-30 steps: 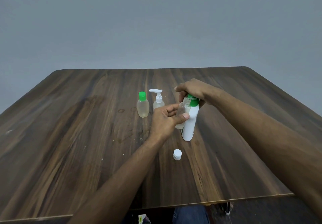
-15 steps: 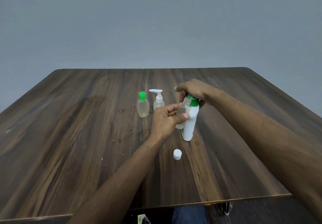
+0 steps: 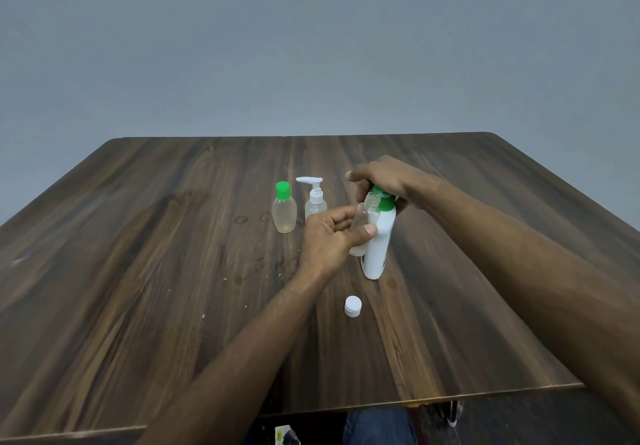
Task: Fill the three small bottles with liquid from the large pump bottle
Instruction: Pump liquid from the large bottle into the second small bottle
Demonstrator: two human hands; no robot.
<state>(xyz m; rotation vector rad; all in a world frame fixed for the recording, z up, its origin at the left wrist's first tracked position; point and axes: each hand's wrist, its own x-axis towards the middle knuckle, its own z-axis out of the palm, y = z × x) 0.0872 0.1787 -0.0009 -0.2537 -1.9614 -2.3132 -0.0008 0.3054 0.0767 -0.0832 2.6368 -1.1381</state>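
Two hands are working near the middle of the dark wooden table (image 3: pixel 138 271). The left hand (image 3: pixel 329 240) is holding a small clear bottle (image 3: pixel 363 222) with its thumb and fingers wrapped around it. This bottle is open at the top and is tilting a little, with its mouth right under the green pump top of the big white pump bottle (image 3: pixel 379 250). A little liquid is sitting at the bottom of the small bottle. The right hand (image 3: pixel 384 177) is lying over the pump top with its fingers curling around it. The big bottle is standing on the table, touching the small clear bottle.

A small white cap (image 3: pixel 353 306) is lying by itself on the table, closer to the near edge than the big bottle. Two more small bottles are standing side by side, toward the far edge and left of the hands: one with a green cap (image 3: pixel 284 212) and one with a white pump (image 3: pixel 315 200). Both are holding some pale liquid.
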